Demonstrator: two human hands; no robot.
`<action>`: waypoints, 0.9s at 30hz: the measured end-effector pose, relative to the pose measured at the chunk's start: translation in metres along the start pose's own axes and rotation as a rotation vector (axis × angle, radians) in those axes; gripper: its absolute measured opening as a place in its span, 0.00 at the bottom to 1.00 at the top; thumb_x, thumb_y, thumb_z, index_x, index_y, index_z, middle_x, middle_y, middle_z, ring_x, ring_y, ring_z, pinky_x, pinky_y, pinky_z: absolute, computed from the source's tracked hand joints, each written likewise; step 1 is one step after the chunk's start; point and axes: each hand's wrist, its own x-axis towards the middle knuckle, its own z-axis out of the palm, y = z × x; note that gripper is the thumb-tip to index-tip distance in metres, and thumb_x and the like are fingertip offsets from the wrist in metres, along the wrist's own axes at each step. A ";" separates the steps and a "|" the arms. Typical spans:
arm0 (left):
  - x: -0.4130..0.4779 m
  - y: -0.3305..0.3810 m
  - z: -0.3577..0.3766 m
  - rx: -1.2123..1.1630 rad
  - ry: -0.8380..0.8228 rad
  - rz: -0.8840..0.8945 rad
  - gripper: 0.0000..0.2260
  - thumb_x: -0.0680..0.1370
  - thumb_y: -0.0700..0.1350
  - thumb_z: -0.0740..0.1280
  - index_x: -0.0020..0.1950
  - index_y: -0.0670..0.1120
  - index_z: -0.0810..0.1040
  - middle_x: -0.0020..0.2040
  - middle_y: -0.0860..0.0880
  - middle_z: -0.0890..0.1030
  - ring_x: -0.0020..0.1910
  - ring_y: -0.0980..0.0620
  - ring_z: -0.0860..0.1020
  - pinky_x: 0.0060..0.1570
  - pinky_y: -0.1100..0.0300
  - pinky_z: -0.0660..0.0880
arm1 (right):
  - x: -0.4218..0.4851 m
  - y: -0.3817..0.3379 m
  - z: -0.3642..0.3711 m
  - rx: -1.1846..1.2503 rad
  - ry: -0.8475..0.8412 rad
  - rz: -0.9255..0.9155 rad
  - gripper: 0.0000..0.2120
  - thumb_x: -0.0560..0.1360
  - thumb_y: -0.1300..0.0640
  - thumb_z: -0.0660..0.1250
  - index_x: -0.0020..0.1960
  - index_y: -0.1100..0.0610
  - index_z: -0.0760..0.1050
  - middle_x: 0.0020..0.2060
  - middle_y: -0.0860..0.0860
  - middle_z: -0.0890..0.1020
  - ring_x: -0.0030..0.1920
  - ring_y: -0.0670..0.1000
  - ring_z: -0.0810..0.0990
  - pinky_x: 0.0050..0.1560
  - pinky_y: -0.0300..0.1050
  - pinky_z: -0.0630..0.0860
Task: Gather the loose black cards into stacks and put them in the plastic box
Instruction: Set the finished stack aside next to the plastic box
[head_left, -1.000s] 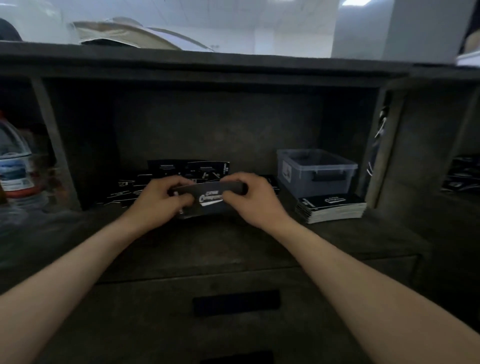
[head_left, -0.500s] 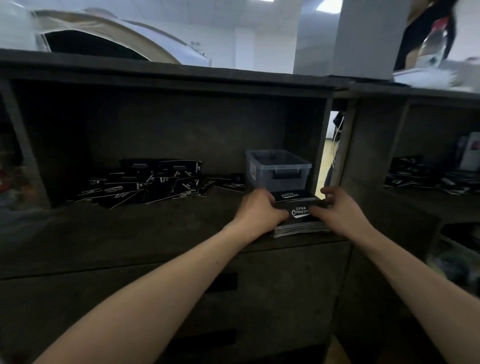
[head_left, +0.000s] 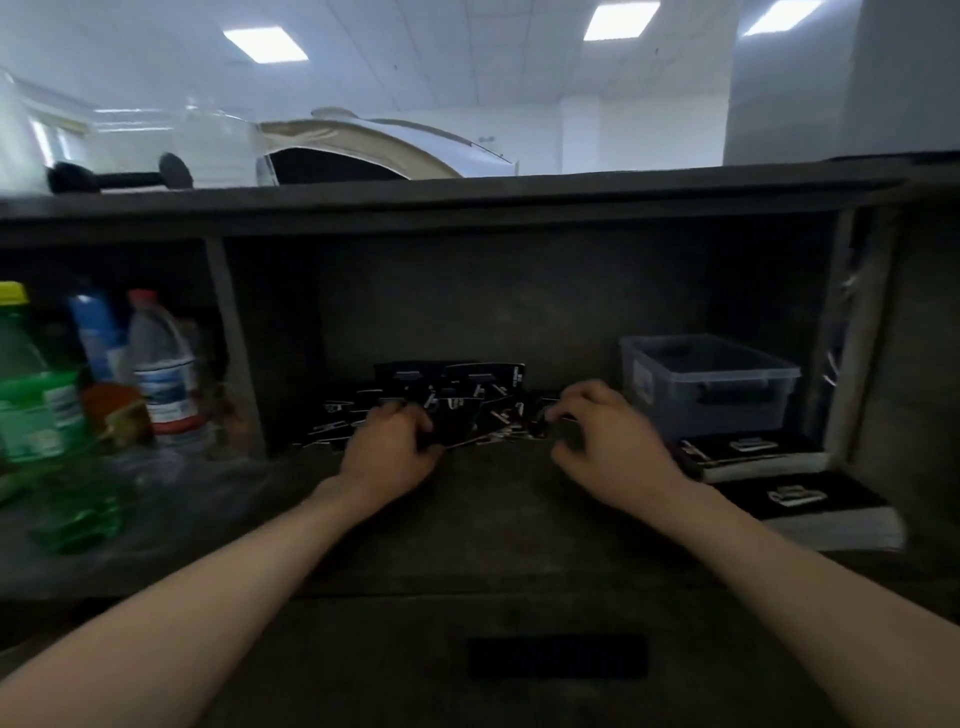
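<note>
Step in hand: gathering. Both hands are at the scattered heap of loose black cards with white print (head_left: 457, 395). It lies at the back of the dark wooden worktop (head_left: 493, 519), centre of frame, close to the recess wall.

Left hand (head_left: 389, 452): fingers (head_left: 410, 415) curl over the heap's near left edge and, as far as shows, are clenched round a few cards. Right hand (head_left: 608, 441): fingers (head_left: 566, 408) bend toward the heap's right end. Whether they pinch a card or only hover cannot be told, since it is dark on dark and blurred.

The translucent grey-blue plastic box (head_left: 706, 384) stands right of centre, near the right hand but apart from it. Its walls are cloudy, and both its contents and lid state are unclear. Squared stacks of black cards (head_left: 753, 457) lie just in front of it, at lower right.

Judgement: most of the heap is still loose, so the task looks well short of done. The next move calls for drawing cards together between both hands, squaring the edges and lifting the bundle clear.

Edges and room:
- An upright wooden divider (head_left: 234, 358) closes the left side, with plastic bottles (head_left: 161, 374) beyond it.
- The thick shelf board overhead (head_left: 467, 202) likely limits lift height.
- Bare worktop toward the bottom of the frame gives open room for squaring.
- To the right, the stacks crowd the box's front, so a bundle probably has to pass over the rim.
</note>
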 end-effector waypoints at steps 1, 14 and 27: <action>0.007 -0.022 -0.002 0.049 -0.023 -0.046 0.21 0.73 0.60 0.71 0.63 0.53 0.76 0.62 0.48 0.75 0.62 0.46 0.74 0.57 0.52 0.76 | 0.019 -0.005 0.016 0.024 -0.062 0.004 0.18 0.74 0.50 0.70 0.63 0.49 0.77 0.65 0.48 0.71 0.64 0.51 0.74 0.65 0.49 0.73; 0.093 -0.072 0.006 0.084 -0.631 -0.179 0.54 0.50 0.84 0.64 0.74 0.74 0.51 0.81 0.50 0.51 0.79 0.41 0.54 0.74 0.44 0.59 | 0.161 -0.005 0.135 -0.062 -0.559 0.093 0.41 0.69 0.24 0.60 0.76 0.41 0.61 0.77 0.49 0.60 0.76 0.56 0.61 0.73 0.54 0.62; 0.082 -0.080 0.011 -0.139 -0.396 0.228 0.27 0.73 0.63 0.71 0.70 0.57 0.74 0.72 0.53 0.71 0.71 0.56 0.69 0.69 0.64 0.64 | 0.134 0.009 0.099 -0.079 -0.417 -0.061 0.24 0.77 0.45 0.69 0.71 0.50 0.72 0.68 0.51 0.75 0.66 0.52 0.74 0.65 0.45 0.71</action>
